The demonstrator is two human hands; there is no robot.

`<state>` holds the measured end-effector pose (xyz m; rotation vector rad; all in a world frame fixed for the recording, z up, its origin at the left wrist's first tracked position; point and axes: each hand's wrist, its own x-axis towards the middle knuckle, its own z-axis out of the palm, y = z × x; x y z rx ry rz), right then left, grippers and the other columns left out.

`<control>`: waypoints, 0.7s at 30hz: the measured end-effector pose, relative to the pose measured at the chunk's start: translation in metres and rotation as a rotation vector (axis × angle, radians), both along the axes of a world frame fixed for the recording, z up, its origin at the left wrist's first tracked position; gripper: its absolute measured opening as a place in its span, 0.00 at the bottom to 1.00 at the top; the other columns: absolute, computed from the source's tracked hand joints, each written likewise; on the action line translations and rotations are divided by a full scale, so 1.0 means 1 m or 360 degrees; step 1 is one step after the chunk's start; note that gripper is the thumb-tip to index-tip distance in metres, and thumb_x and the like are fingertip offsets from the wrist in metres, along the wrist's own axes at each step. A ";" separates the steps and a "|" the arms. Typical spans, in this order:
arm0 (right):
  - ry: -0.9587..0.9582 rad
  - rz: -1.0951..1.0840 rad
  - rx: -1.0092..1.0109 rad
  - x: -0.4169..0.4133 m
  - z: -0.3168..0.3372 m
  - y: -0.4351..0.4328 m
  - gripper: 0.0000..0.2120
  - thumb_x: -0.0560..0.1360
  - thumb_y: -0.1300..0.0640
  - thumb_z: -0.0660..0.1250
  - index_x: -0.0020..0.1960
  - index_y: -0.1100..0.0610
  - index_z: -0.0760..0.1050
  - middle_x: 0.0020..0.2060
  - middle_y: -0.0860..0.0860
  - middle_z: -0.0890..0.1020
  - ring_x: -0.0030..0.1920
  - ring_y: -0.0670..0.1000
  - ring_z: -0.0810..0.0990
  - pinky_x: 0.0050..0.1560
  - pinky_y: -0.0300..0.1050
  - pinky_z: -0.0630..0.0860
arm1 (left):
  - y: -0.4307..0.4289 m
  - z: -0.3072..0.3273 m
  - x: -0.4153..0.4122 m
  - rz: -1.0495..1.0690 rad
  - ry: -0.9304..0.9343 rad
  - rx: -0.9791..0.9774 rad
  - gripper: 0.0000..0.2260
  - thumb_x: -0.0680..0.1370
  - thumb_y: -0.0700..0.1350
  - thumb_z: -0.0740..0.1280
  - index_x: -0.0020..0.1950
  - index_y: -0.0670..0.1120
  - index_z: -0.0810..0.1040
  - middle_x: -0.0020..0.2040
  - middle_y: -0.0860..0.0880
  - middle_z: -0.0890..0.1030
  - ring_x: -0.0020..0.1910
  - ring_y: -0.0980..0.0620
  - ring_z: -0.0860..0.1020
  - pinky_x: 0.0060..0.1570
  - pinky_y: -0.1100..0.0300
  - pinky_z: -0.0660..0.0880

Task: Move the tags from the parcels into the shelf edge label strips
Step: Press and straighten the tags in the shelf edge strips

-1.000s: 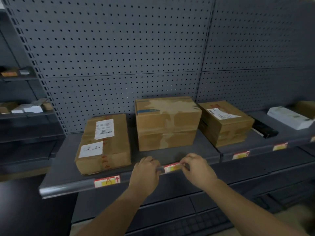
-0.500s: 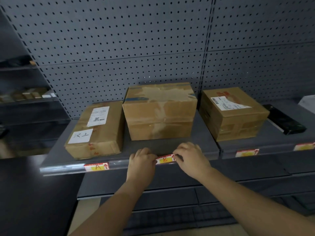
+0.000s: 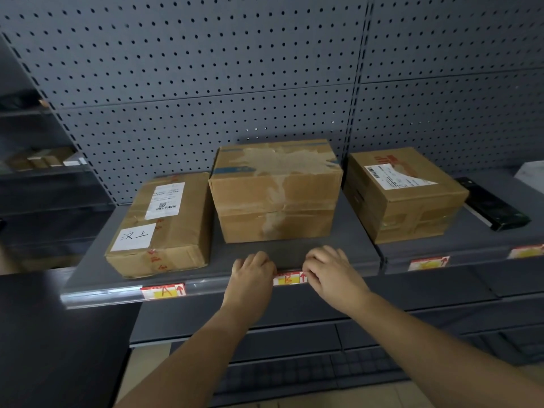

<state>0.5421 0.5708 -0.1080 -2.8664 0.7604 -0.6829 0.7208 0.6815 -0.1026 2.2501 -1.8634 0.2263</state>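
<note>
Three cardboard parcels stand on the grey shelf: a flat left parcel, a tall middle parcel and a right parcel. A yellow and red tag marked B sits in the shelf edge label strip below the middle parcel. My left hand has its fingers curled at the tag's left end and my right hand pinches the tag's right end. Tag A sits in the strip under the left parcel. Another tag sits under the right parcel.
A black flat box lies right of the right parcel, with a white item at the far right edge. One more tag is in the strip far right. Pegboard backs the shelf. A dark surface lies at lower left.
The view has shifted, so the shelf sits differently in frame. Both hands stay at tag B on the strip, and the tag now lies flatter in the strip with its letter showing.
</note>
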 end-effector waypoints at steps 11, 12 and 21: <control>-0.0003 -0.0048 0.0045 -0.001 -0.002 0.000 0.06 0.77 0.58 0.68 0.42 0.53 0.78 0.47 0.48 0.77 0.53 0.52 0.74 0.52 0.48 0.68 | 0.000 -0.011 0.001 -0.0075 0.0142 -0.0202 0.09 0.69 0.39 0.76 0.42 0.50 0.79 0.44 0.52 0.75 0.41 0.51 0.76 0.41 0.56 0.75; 0.0001 -0.0057 0.0048 -0.001 -0.002 0.000 0.05 0.77 0.58 0.69 0.41 0.53 0.78 0.47 0.48 0.77 0.52 0.52 0.74 0.52 0.49 0.69 | 0.001 -0.012 0.001 -0.0070 0.0162 -0.0209 0.08 0.69 0.39 0.75 0.43 0.50 0.80 0.44 0.52 0.75 0.41 0.51 0.76 0.42 0.56 0.75; -0.0081 -0.0136 0.0199 -0.010 0.019 0.007 0.08 0.75 0.52 0.69 0.52 0.54 0.82 0.54 0.49 0.79 0.57 0.52 0.75 0.61 0.49 0.70 | -0.004 0.010 -0.013 -0.0169 0.0177 -0.0188 0.08 0.72 0.50 0.69 0.51 0.53 0.77 0.49 0.55 0.74 0.49 0.52 0.73 0.52 0.55 0.70</control>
